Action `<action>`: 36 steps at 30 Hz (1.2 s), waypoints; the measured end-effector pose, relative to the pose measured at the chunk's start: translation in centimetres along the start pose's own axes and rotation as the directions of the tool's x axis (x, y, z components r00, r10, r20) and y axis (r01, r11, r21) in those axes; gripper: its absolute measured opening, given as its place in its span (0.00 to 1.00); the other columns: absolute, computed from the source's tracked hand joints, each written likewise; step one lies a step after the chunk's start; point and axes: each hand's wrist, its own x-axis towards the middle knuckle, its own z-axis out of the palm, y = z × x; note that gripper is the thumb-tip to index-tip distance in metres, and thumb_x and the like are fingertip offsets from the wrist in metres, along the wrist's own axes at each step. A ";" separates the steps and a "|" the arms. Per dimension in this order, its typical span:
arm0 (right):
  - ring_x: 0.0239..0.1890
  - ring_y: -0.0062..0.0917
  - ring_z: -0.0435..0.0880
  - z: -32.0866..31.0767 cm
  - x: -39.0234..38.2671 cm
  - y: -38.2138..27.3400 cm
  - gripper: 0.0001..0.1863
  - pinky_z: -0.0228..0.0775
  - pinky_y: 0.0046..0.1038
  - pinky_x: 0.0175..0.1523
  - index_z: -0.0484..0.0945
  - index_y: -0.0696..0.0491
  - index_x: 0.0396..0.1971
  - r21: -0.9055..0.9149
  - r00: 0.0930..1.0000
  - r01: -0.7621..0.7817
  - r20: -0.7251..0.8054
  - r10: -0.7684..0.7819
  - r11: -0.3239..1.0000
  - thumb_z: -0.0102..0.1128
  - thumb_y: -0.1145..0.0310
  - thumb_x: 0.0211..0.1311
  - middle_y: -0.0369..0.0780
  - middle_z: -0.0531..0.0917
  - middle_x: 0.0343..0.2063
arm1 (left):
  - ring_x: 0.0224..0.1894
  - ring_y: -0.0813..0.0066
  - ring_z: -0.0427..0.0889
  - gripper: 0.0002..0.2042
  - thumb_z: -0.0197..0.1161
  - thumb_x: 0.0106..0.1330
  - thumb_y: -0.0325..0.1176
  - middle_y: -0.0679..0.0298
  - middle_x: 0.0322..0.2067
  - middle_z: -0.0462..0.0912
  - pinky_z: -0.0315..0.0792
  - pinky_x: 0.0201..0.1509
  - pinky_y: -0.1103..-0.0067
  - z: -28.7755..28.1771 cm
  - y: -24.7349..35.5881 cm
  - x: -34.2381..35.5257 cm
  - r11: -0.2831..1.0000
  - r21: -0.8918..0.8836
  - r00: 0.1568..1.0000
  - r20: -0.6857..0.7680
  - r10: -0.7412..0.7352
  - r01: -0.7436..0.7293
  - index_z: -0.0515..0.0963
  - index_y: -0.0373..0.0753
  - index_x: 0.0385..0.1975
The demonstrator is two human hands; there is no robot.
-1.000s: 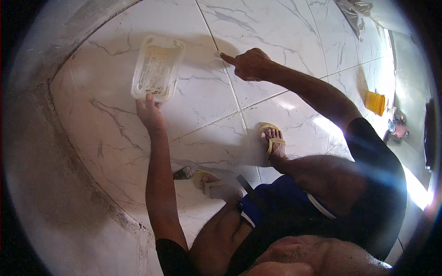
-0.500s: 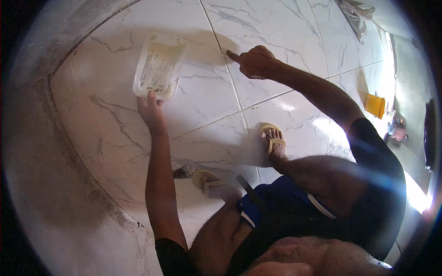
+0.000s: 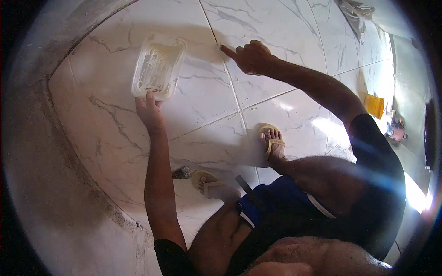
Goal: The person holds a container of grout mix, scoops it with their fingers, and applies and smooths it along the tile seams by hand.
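Observation:
My left hand (image 3: 148, 110) grips the near end of a translucent white plastic tub (image 3: 159, 64) with pale paste smeared inside, its thumb over the rim. Right of the tub, my right hand (image 3: 246, 57) has its index finger stretched out, its tip at a grout line (image 3: 210, 29) between white marble-patterned tiles (image 3: 276, 37); its other fingers are partly curled, and nothing shows held in it. A small dark flat tool, perhaps a scraper (image 3: 181, 172), lies beside my sandalled foot (image 3: 207, 184).
At the right are a yellow object (image 3: 374, 105), a small cluttered pile (image 3: 397, 129) and a bright opening. Crumpled grey plastic (image 3: 357, 16) lies at the top right. A rough concrete border (image 3: 69, 152) runs along the left. My other sandalled foot (image 3: 271, 140) is on the tiles.
My right fingertip has shifted slightly right, then back left and upward along the seam; its curled fingers have lifted a little. The left hand and tub have barely moved.

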 end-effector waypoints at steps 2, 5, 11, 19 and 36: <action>0.22 0.28 0.83 0.0 0.2 -0.8 0.36 0.73 0.36 0.27 0.53 0.51 0.73 -0.011 1.000 -0.002 0.002 0.002 1.000 0.52 0.67 0.66 0.40 0.83 0.22 | 0.59 0.56 0.75 0.27 0.60 0.69 0.43 0.51 0.58 0.72 0.72 0.61 0.59 -0.2 -0.1 0.0 1.000 0.020 1.000 -0.024 -0.013 0.013 0.65 0.34 0.62; 0.22 0.27 0.81 0.0 -0.2 -2.0 0.34 0.70 0.33 0.29 0.59 0.51 0.71 -0.114 0.999 -0.031 -0.020 0.029 0.993 0.54 0.67 0.64 0.39 0.80 0.21 | 0.59 0.56 0.75 0.26 0.59 0.70 0.42 0.52 0.57 0.73 0.72 0.60 0.59 -0.8 -0.2 0.1 1.000 -0.010 1.000 -0.015 0.002 -0.003 0.65 0.35 0.62; 0.19 0.24 0.76 -0.9 -0.3 -1.8 0.38 0.66 0.32 0.27 0.56 0.56 0.72 -0.406 0.995 0.044 -0.067 -0.078 0.913 0.57 0.71 0.61 0.33 0.76 0.17 | 0.58 0.55 0.75 0.25 0.60 0.69 0.39 0.52 0.57 0.73 0.73 0.60 0.59 -0.2 0.0 0.1 0.998 -0.058 1.000 -0.021 -0.003 0.002 0.65 0.34 0.62; 0.21 0.24 0.78 -1.3 -1.2 -2.3 0.36 0.66 0.31 0.32 0.57 0.53 0.72 -0.188 0.998 0.047 -0.037 -0.055 0.981 0.54 0.68 0.64 0.36 0.79 0.21 | 0.59 0.55 0.74 0.31 0.62 0.64 0.43 0.50 0.59 0.69 0.77 0.56 0.60 -0.8 -0.5 0.5 0.999 -0.035 1.000 0.003 0.016 -0.015 0.64 0.33 0.63; 0.20 0.26 0.80 0.5 -0.8 0.2 0.35 0.70 0.32 0.27 0.54 0.45 0.73 -0.174 0.992 0.099 -0.060 -0.111 0.980 0.53 0.65 0.68 0.38 0.81 0.22 | 0.56 0.59 0.77 0.26 0.59 0.67 0.37 0.52 0.55 0.72 0.79 0.54 0.66 0.0 0.1 0.0 0.999 -0.038 0.999 0.000 0.038 -0.038 0.65 0.31 0.61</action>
